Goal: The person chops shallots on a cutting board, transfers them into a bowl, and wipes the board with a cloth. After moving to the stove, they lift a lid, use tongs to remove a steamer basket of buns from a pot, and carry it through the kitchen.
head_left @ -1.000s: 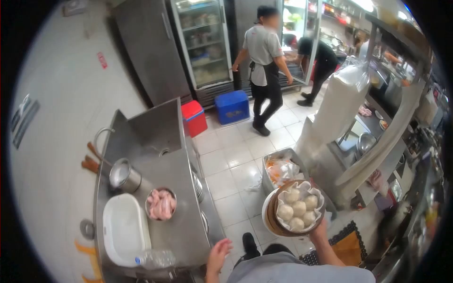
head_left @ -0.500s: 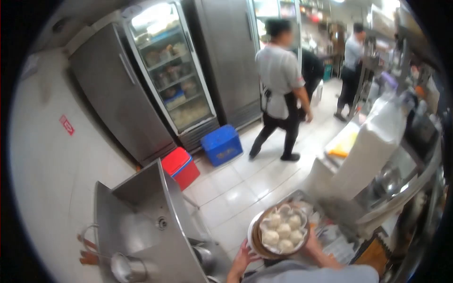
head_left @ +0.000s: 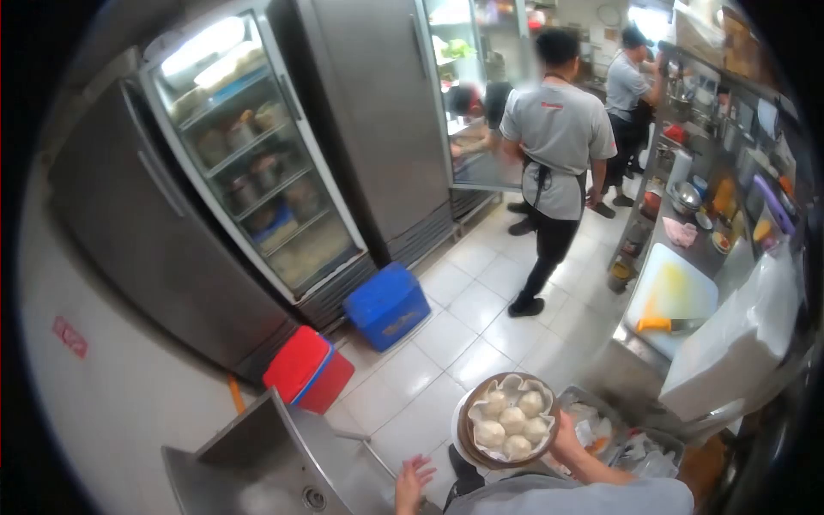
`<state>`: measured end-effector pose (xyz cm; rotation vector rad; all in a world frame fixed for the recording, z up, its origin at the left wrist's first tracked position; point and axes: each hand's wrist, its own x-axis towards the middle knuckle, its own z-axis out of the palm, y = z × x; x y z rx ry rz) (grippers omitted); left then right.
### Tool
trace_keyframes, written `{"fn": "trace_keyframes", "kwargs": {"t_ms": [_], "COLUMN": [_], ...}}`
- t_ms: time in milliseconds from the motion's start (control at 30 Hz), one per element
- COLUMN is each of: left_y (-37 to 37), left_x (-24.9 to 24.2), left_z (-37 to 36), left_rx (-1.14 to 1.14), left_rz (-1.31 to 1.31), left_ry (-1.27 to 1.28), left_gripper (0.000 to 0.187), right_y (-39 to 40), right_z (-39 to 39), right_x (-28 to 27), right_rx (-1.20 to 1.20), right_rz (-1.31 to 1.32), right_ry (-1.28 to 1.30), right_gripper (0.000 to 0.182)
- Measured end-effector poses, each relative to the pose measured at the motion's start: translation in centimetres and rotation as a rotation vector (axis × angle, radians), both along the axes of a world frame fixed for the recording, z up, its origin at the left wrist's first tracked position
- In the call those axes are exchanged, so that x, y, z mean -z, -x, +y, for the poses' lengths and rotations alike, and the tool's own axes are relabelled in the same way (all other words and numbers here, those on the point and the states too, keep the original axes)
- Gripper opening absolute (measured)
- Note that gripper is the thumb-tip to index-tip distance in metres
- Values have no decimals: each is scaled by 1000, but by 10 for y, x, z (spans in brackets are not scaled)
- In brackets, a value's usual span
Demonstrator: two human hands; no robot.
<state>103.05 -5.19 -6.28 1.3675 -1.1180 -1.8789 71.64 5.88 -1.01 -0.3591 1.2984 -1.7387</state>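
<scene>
A round bamboo steamer basket with several pale dumplings on a paper liner is held before my body. Beneath it shows the rim of a white plate. My right hand grips the basket at its right side; part of the fingers is hidden behind it. To the left of the basket, my left hand is apart from it, fingers spread and holding nothing.
A steel sink stands at lower left. Red and blue cooler boxes sit by the fridges. Co-workers stand ahead in the aisle. On the right counter, a knife lies on a cutting board. Bins hold rubbish.
My left hand has let go of the basket and moved left and down. My view has turned right. The nearest co-worker has walked farther up the aisle, and a fridge door now stands open.
</scene>
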Motion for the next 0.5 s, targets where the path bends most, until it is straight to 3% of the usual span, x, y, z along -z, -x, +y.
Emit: {"fn": "trace_keyframes", "kwargs": {"t_ms": [100, 167, 233, 267, 333, 433, 500], "left_y": [46, 81, 129, 151, 196, 249, 267], "left_x": [-21, -21, -59, -56, -44, -45, -10], "left_z": [-97, -145, -176, -190, -217, -238, -258], "left_rx": [145, 498, 639, 665, 845, 974, 930], "left_rz": [57, 84, 214, 206, 266, 329, 399], "left_ry": [51, 95, -46, -44, -152, -157, -187], "left_gripper": [63, 69, 79, 79, 98, 104, 102], "right_y": [18, 30, 43, 49, 63, 99, 133], "right_z": [-40, -60, -75, -87, -103, -117, -135], "right_x": [-1, 1, 3, -4, 2, 31, 56], "right_rx": [89, 142, 268, 317, 392, 456, 432], "right_rz": [68, 97, 20, -27, -10, 20, 199], "right_ry": [-15, -45, -45, -29, -56, -84, -202], "right_gripper": [38, 38, 37, 36, 36, 33, 32]}}
